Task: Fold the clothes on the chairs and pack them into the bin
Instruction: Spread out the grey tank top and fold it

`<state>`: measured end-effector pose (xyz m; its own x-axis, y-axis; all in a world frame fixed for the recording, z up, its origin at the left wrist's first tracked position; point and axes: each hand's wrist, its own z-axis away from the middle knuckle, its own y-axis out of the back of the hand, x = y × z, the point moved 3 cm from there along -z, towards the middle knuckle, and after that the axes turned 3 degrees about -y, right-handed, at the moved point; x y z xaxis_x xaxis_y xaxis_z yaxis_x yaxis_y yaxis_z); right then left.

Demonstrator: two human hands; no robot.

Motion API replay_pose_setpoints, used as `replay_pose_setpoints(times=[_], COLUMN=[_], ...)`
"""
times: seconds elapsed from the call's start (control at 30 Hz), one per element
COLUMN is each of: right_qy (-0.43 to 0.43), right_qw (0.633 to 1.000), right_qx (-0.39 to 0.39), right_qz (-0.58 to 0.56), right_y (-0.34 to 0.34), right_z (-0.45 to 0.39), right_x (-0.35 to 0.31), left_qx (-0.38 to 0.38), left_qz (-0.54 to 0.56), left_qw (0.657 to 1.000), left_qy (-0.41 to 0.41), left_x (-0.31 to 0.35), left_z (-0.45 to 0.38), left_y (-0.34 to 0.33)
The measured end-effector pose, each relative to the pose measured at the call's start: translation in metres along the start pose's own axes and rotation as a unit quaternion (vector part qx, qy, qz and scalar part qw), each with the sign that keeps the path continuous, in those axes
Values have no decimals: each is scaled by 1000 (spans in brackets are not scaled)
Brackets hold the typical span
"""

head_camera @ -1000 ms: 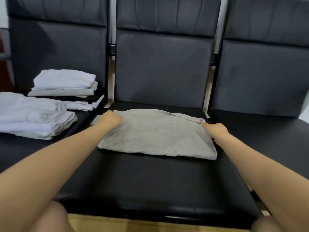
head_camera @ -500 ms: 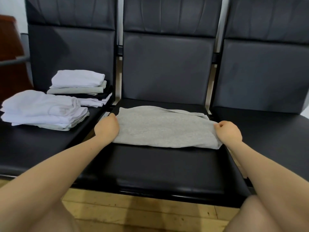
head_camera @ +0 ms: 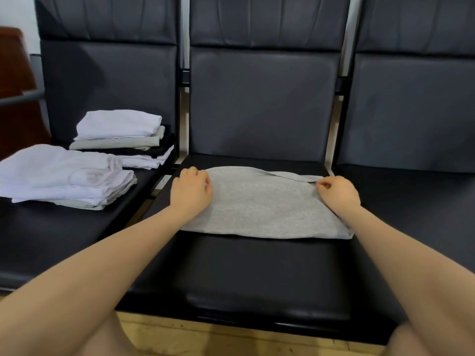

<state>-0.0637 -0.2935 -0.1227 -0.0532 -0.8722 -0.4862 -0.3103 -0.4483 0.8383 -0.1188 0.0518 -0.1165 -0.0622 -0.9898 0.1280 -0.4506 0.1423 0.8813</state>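
Head view: left hand [head_camera: 191, 191] and right hand [head_camera: 338, 192] both pinch the unlabelled grey garment [head_camera: 264, 209].

A pale wooden floor [head_camera: 231, 340] is shown below and nearer than the grip, along the lower edge of the view. Far to the left of the grip and above it, a brown wooden panel [head_camera: 15, 73] is seen, crossed by a grey horizontal bar [head_camera: 20, 97]. A white wall [head_camera: 18, 11] is visible above the panel, high and left of the grip.
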Motion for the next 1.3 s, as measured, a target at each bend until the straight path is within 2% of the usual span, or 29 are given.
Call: replay_pose_setpoints(times=[0.1,0.33,0.53,0.6,0.73,0.9,1.03,1.2,1.3], right_qy=[28,-10,-68,-106,-154,-196,-213,-193,-163], right_qw=[996,996,998,994,976,960,949,946,965], right_qx=[-44,-81,11,-21,-152,-196,-215,-212,-151], right_qz=[69,25,5,-2,12,-27,-91,-151,-136], right_y=[-13,-12,17,21,25,45,56,57,60], right_z=[-8,-13,10,20,41,71,89,102,99], right_x=[3,22,39,43,35,40,48,47,48], left_qx=[-37,-74,-58,-57,-60,-85,-136,-159,-152], left_qz=[41,66,106,139,204,229,233,214,208], left_qw=[998,995,991,986,972,958,944,936,935], left_qy=[-22,-27,-52,-68,-97,-151,-189,-230,-242], left_x=[17,36,41,46,63,83,95,108,112], left_z=[-3,-7,0,4,15,33,46,56,55], left_y=[-11,-26,-19,-13,-3,-1,-7,-14,-15])
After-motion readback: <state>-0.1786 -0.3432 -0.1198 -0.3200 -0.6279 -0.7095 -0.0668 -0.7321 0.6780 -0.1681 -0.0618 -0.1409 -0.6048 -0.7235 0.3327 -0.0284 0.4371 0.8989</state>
